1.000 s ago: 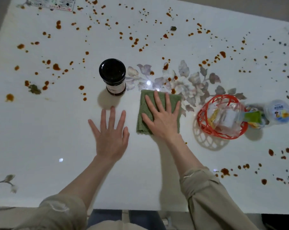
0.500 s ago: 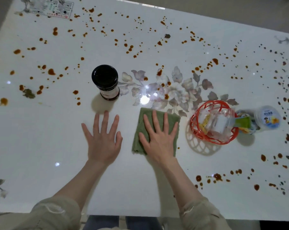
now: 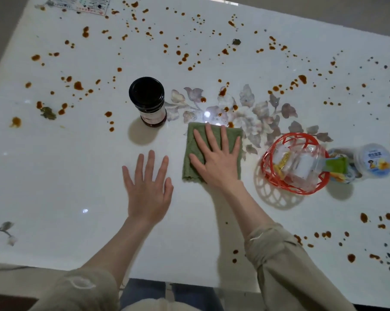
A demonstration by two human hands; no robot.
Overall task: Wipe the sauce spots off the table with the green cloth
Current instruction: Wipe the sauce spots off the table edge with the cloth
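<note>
1. Pressing palm-down with the right hand on the green cloth; fingers straight and spread apart, none curled into the fabric.
2. Under that palm and those fingers, lying flat on the white table: the cloth as a folded rectangle, with edges showing past the thumb, past the little finger and just beyond the fingertips.
3. Resting with the left hand flat on bare tabletop just beside the right thumb, apart from the cloth; fingers straight and slightly fanned, gripping nothing.
4. Just ahead of the right fingertips: a grey-purple floral pattern set in the tabletop, dotted with brown sauce spots, the nearest one right at the cloth's far edge.
5. Straight ahead of the left fingertips: an upright jar with a dark lid, near but not touching the hand.
6. Outward from the right little finger: an orange openwork basket holding clear plastic packets, near the cloth but apart from it; beyond that, a small white tub with a printed lid.
7. Farther ahead of both hands and out to either side: many more brown spots scattered over the white surface.
8. Close beside the right forearm, near the beige sleeve: a few spots more.
</note>
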